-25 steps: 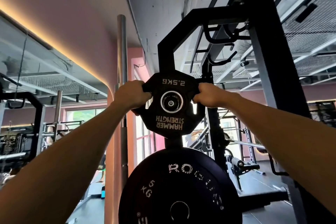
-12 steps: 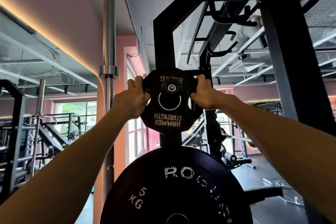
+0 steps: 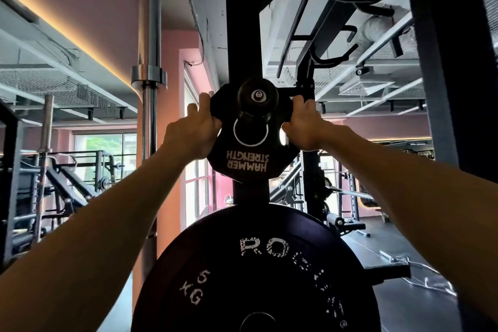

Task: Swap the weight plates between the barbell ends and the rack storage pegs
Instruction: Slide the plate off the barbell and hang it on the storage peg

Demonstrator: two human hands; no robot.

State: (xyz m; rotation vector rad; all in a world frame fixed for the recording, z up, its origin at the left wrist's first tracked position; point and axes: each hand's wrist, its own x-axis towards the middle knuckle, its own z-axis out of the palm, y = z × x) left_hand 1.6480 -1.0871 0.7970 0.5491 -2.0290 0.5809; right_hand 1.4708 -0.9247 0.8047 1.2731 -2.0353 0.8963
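A small black Hammer Strength plate point(image 3: 249, 162) hangs upside down on the upper storage peg point(image 3: 258, 94) of the black rack upright point(image 3: 242, 21). The peg's round end cap stands out in front of the plate's top half and runs through its silver-ringed hole. My left hand point(image 3: 195, 132) grips the plate's left edge and my right hand point(image 3: 303, 127) grips its right edge. Directly below, a large black 5 kg Rogue bumper plate point(image 3: 256, 272) sits on a lower peg.
A chrome barbell point(image 3: 149, 75) stands upright just left of the rack against a pink column. Another black rack post point(image 3: 452, 75) rises at the right. More racks and benches stand at the far left point(image 3: 54, 183), and floor with cables lies at the lower right.
The small plate has slid further back along the upper peg, so the peg's end now sticks out well in front of it. My view has moved closer and tilted up.
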